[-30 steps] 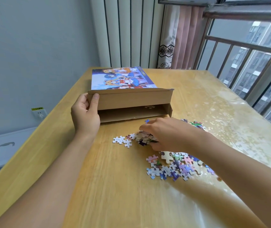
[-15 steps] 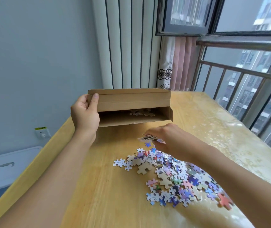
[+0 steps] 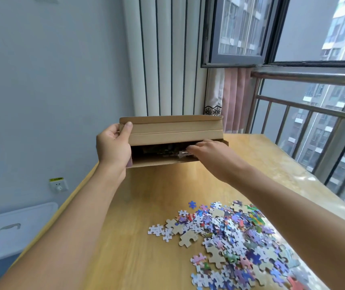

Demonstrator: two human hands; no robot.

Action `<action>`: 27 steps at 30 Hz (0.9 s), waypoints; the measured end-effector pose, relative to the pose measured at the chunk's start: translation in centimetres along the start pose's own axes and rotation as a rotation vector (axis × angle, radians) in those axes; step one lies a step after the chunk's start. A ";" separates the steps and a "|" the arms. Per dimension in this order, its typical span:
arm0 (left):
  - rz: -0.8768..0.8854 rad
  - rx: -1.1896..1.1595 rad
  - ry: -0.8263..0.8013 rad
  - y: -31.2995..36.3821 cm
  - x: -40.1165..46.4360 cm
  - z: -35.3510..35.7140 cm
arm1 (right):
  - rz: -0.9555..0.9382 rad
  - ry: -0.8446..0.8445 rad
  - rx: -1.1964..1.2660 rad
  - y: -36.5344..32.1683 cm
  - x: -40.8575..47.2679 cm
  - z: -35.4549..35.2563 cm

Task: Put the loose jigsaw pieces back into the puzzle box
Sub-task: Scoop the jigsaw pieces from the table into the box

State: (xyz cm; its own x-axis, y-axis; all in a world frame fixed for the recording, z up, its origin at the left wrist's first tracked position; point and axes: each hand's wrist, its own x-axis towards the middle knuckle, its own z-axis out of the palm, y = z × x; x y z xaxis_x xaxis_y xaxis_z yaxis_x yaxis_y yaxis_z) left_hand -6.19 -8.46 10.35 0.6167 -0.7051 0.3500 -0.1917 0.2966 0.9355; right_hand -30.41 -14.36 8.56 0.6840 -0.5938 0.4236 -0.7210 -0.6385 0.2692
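The brown cardboard puzzle box (image 3: 175,130) is tilted up off the table, its open end facing me. My left hand (image 3: 113,146) grips its left end, thumb over the upper flap. My right hand (image 3: 206,152) reaches into the opening, its fingertips at a small bunch of jigsaw pieces (image 3: 183,153) inside; whether the fingers still pinch them I cannot tell. More pieces lie dark at the box's bottom. A large heap of loose jigsaw pieces (image 3: 236,237) covers the wooden table (image 3: 138,237) at lower right, under my right forearm.
A striped white column and a pink curtain (image 3: 233,99) stand behind the table. A window with a metal railing (image 3: 314,95) runs along the right. A white storage bin (image 3: 10,229) sits on the floor at left, below a wall socket (image 3: 58,185).
My right hand lifted a pinch of pieces from the heap and moved it up into the box opening. My left hand raised and tilted the box. The camera tipped upward.
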 end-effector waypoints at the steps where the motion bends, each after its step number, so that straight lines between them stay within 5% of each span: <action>1: 0.000 -0.001 -0.001 0.0 0.0 0.0 | 0.020 0.008 0.022 0.1 0.3 0.1; 12: -0.002 -0.025 -0.002 -0.8 -0.1 -0.5 | 0.328 0.198 0.332 -0.2 -1.3 -0.2; 18: -0.025 -0.013 0.006 -2.2 -0.7 -1.1 | 0.136 -0.166 0.276 -1.0 -2.0 0.2; 23: -0.009 -0.031 -0.011 -4.7 -2.2 -1.7 | 0.023 -0.100 0.428 -3.9 -5.7 -1.2; 27: 0.014 -0.066 0.001 -6.5 -3.4 -2.1 | 0.096 -0.538 0.414 -5.2 -7.2 0.7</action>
State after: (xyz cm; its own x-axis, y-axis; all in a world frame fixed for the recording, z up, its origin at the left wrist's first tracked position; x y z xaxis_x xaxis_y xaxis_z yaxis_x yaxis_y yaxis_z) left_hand -5.44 -6.60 3.01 0.6150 -0.6999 0.3633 -0.1500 0.3484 0.9253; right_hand -31.51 -7.11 3.55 0.6565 -0.7491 -0.0882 -0.7524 -0.6422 -0.1465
